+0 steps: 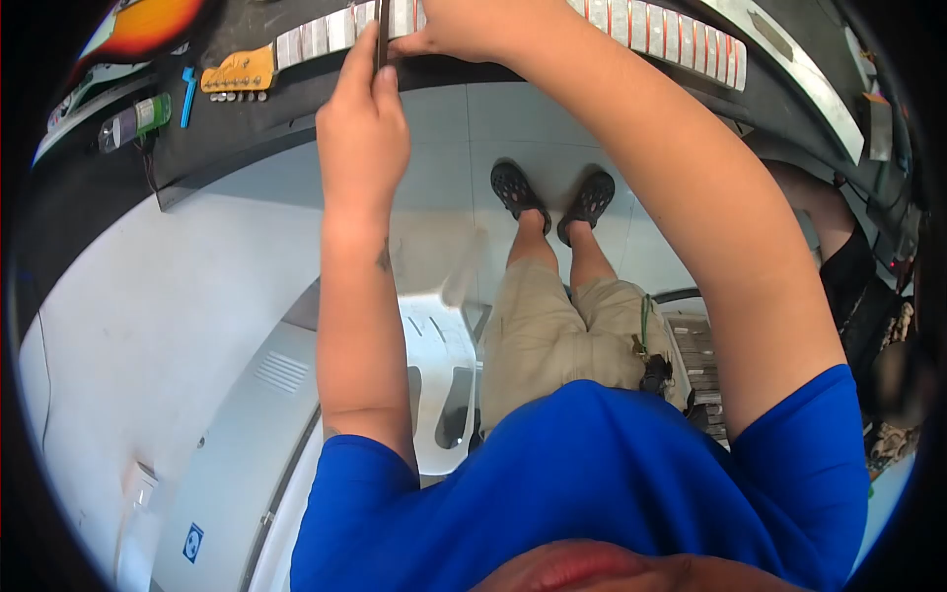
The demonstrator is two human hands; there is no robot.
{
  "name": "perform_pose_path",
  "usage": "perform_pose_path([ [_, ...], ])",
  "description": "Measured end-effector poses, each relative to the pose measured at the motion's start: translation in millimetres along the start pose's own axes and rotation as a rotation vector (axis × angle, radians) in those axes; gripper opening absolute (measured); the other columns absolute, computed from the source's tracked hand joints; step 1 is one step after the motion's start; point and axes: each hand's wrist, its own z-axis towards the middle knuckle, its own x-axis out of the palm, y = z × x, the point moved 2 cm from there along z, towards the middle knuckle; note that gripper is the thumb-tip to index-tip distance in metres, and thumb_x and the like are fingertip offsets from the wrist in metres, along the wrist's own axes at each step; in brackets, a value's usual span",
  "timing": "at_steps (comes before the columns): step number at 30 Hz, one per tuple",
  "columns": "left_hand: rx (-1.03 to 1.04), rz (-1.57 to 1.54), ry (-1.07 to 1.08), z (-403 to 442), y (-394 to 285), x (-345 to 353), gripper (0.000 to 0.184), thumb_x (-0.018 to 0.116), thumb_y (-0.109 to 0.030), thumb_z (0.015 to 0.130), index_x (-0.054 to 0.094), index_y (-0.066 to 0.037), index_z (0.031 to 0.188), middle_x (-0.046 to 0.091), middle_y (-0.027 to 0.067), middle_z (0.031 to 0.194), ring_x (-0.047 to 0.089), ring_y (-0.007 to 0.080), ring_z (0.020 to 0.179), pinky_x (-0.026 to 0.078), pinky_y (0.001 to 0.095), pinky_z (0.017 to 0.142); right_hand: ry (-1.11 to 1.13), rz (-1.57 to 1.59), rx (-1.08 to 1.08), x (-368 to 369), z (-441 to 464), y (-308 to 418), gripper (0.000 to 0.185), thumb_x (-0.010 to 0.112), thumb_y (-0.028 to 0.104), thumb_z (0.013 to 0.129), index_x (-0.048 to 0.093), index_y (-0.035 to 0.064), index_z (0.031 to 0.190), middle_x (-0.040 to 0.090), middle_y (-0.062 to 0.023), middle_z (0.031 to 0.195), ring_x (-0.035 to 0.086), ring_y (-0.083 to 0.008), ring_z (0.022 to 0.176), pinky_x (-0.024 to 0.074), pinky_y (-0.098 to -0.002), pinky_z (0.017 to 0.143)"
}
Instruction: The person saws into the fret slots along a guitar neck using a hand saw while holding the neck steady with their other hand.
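Blue shirt (pixel 592 474), khaki shorts (pixel 541 331), black clogs (pixel 510 185).

1. Left arm (pixel 365 296) reaches straight forward, its wrist (pixel 357 207) in line.
2. Left hand (pixel 363 128): thumb and fingers closed in a pinch.
3. Right arm (pixel 681 168) bends, its forearm slanting inward.
4. Right hand (pixel 483 28) sits beside the left, partly cut off by the view's top edge.

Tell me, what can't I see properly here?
All in the head view:
Right hand: fingers mostly cut off by the top edge.
Dark strip in the left hand: upper end cut off there too.
Guitar neck: middle partly hidden by both hands.
Bottle: label too small and blurred to read.
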Motion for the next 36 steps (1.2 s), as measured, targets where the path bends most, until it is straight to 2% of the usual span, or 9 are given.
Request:
perform_pose_path([
  [3,-0.192,-0.067,0.024,-80.6,9.2,-1.0,0.049,0.056,-0.004,0.107,0.054,-0.006,0.155,0.074,0.0292,0.121,0.078,0.0433,0.099,0.060,0.0419,0.083,-0.021,-0.036,-0.026,-6.5,4.8,-4.5,0.049,0.085,0.050,0.083,0.082,0.0016,0.093,0.080,-0.0205,0.097,0.078,-0.0379,0.096,0.0629,-0.0463,0.088],
  [7,-0.093,-0.028,-0.013,-122.5,24.2,5.5,0.053,0.054,-0.006,0.109,0.051,-0.011,0.161,0.060,0.0040,0.076,0.052,0.0106,0.063,0.047,0.0283,0.062,-0.060,-0.034,-0.039,3.4,2.1,-6.0,0.050,0.085,0.050,0.083,0.082,0.0016,0.095,0.080,-0.0200,0.096,0.078,-0.0374,0.096,0.0629,-0.0464,0.088],
  [12,-0.126,-0.157,0.054,7.0,4.2,6.6,0.052,0.052,-0.006,0.109,0.051,-0.011,0.162,0.056,0.0026,0.071,0.051,0.0104,0.063,0.046,0.0281,0.061,-0.022,-0.018,-0.022,-4.0,5.2,-2.1,0.048,0.083,0.048,0.084,0.082,0.0012,0.094,0.080,-0.0201,0.097,0.078,-0.0373,0.097,0.0628,-0.0462,0.088],
  [17,-0.039,-0.040,-0.044,-132.7,34.1,10.2,0.053,0.053,-0.006,0.110,0.050,-0.011,0.162,0.057,0.0015,0.072,0.052,0.0097,0.060,0.045,0.0289,0.058,-0.123,-0.003,-0.094,-9.9,-1.7,-7.5,0.047,0.082,0.047,0.083,0.082,0.0013,0.093,0.079,-0.0203,0.095,0.078,-0.0379,0.096,0.0626,-0.0467,0.087],
  [27,-0.148,-0.037,0.055,-70.2,17.1,2.3,0.055,0.054,-0.009,0.110,0.047,-0.011,0.164,0.060,0.0032,0.076,0.056,0.0090,0.062,0.048,0.0288,0.059,-0.061,-0.050,-0.046,0.6,7.7,-6.1,0.048,0.083,0.048,0.084,0.082,0.0020,0.096,0.080,-0.0199,0.099,0.077,-0.0368,0.098,0.0625,-0.0460,0.088],
  [28,-0.179,-0.073,0.056,-107.3,22.8,1.7,0.056,0.054,-0.002,0.107,0.048,-0.008,0.162,0.078,0.0233,0.109,0.070,0.0255,0.070,0.057,0.0377,0.071,-0.059,-0.052,-0.040,2.0,5.1,-6.9,0.048,0.083,0.048,0.084,0.082,0.0020,0.096,0.080,-0.0198,0.099,0.078,-0.0368,0.098,0.0625,-0.0461,0.088],
  [30,-0.126,-0.044,0.037,-121.8,23.0,3.4,0.057,0.054,-0.001,0.106,0.048,-0.008,0.162,0.078,0.0233,0.109,0.071,0.0258,0.069,0.057,0.0372,0.070,-0.082,-0.030,-0.069,-7.9,1.4,-7.2,0.048,0.083,0.048,0.084,0.082,0.0020,0.096,0.080,-0.0196,0.099,0.078,-0.0367,0.097,0.0626,-0.0462,0.088],
  [32,-0.132,-0.097,0.024,-109.1,25.8,6.1,0.052,0.051,-0.009,0.111,0.049,-0.010,0.163,0.058,0.0022,0.074,0.055,0.0084,0.062,0.047,0.0275,0.059,-0.056,-0.025,-0.067,-5.0,-2.7,-3.0,0.048,0.083,0.048,0.084,0.082,0.0019,0.096,0.080,-0.0195,0.099,0.078,-0.0367,0.098,0.0626,-0.0461,0.088],
  [36,-0.119,-0.167,0.087,-11.4,10.9,6.5,0.052,0.053,-0.008,0.111,0.050,-0.009,0.162,0.057,0.0006,0.072,0.052,0.0071,0.059,0.044,0.0259,0.057,-0.039,-0.047,-0.007,-0.6,7.0,-4.6,0.047,0.083,0.047,0.084,0.082,0.0020,0.096,0.080,-0.0197,0.100,0.078,-0.0367,0.098,0.0627,-0.0460,0.089],
])
